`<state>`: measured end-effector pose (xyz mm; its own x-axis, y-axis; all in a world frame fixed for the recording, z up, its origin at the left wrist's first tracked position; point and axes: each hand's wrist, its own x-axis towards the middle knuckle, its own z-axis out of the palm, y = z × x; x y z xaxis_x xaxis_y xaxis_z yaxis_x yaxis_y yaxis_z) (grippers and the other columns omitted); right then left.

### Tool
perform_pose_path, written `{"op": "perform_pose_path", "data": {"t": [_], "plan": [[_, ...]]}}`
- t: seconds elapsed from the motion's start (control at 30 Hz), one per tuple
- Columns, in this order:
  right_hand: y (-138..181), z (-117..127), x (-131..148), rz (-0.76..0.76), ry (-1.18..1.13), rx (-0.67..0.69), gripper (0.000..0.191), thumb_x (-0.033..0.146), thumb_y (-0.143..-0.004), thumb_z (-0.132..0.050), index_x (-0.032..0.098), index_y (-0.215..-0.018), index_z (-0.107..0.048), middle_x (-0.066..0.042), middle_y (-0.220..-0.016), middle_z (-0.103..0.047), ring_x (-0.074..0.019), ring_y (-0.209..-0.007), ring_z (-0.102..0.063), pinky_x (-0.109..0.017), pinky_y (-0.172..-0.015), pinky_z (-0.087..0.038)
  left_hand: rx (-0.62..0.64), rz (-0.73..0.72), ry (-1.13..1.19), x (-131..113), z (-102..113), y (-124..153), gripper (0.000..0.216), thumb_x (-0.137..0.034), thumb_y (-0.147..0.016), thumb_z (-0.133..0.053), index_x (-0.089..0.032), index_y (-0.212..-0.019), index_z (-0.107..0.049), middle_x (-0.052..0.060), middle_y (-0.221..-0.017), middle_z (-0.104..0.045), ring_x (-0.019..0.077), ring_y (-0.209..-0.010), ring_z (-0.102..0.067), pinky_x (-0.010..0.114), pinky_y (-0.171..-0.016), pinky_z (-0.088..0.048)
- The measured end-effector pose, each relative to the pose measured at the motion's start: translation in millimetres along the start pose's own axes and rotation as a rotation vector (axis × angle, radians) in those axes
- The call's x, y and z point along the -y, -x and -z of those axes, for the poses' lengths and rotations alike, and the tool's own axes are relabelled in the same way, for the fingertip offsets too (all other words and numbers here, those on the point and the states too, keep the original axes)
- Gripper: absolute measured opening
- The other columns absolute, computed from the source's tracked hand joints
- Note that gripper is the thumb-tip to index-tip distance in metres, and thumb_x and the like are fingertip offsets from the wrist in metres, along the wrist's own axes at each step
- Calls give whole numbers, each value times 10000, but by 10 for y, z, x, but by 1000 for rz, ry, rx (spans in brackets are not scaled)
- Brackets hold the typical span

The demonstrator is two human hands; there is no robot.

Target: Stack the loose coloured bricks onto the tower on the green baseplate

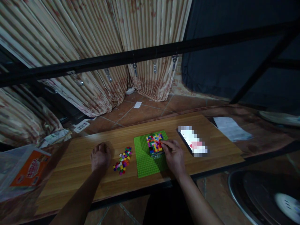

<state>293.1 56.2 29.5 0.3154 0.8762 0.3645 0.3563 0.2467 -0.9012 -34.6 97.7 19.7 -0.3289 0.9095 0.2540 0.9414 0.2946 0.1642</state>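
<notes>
On a green studded baseplate stands a block of many-coloured toy bricks, its top a patchwork of small pieces. My right hand reaches in from the right, thumb and forefinger pinched at the block's upper right edge on a small reddish toy brick, partly covered by the fingertips. To the left of the plate lies a loose pile of small coloured bricks. My left hand rests on the table left of that pile, fingers curled under; whatever is beneath them is hidden.
A phone with a lit screen lies right of the baseplate on the wooden table. Beyond the table's left end is a plastic box with an orange label. Paper lies past the right end. A dark bar crosses behind.
</notes>
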Motion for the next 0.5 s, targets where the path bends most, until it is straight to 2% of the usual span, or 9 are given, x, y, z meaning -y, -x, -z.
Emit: {"op": "perform_pose_path", "data": {"t": [0.17, 0.33, 0.5], "plan": [[-46, -40, -85, -88, -96, 3, 205, 372, -817, -658, 249, -912, -791, -74, -952, -672, -219, -924, -612, -384, -837, -501, -1, 1, -7, 0, -10, 1, 432, -327, -919, -359, -142, -1244, -575, 150, -1280, -595, 296, -1188, -503, 440, -1025, -387], [-93, -72, -62, -295, -320, -1, 182, 360, -702, -727, 223, -804, -790, -60, -920, -729, -217, -884, -656, -372, -808, -520, 3, 18, -8, -9, -9, 3, 444, -337, -932, -330, -143, -1252, -571, 144, -1295, -589, 296, -1198, -499, 442, -1025, -386], [-133, -74, 1, -486, -467, 2, 224, 375, -599, -788, 221, -762, -773, -33, -796, -756, -210, -756, -672, -347, -701, -531, 11, 11, -8, -19, 12, 11, 442, -334, -924, -345, -137, -1251, -568, 147, -1298, -587, 305, -1187, -502, 446, -1030, -376]]}}
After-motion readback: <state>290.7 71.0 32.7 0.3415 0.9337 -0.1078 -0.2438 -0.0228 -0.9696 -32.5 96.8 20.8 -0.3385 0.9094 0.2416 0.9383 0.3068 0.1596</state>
